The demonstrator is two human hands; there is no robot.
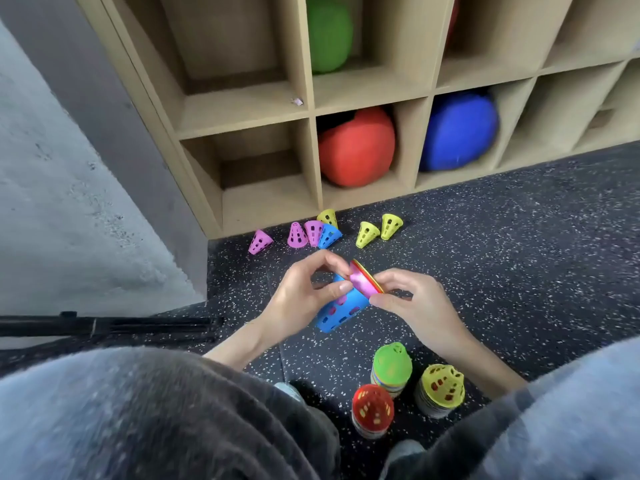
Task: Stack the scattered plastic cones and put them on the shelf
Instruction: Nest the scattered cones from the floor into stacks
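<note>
Both hands hold one nested bundle of cones above the floor. My left hand [304, 292] grips the blue cone [341, 311] on the outside, and my right hand [412, 303] pinches the pink and red rims [365, 280] at its wide end. Several loose cones lie by the shelf foot: a pink cone [260, 242], a pink, blue and yellow cluster [317, 230], and two yellow cones [379, 230]. Three stacks stand near my knees, topped green [393, 368], yellow [441, 386] and red [373, 410].
A wooden cubby shelf [311, 109] rises ahead; its bottom-left cubby [263, 199] holds nothing, while others hold a red ball [356, 147], a blue ball [459, 129] and a green ball [329, 32]. A concrete wall [69, 202] stands left. A black bar [104, 325] lies on the speckled floor.
</note>
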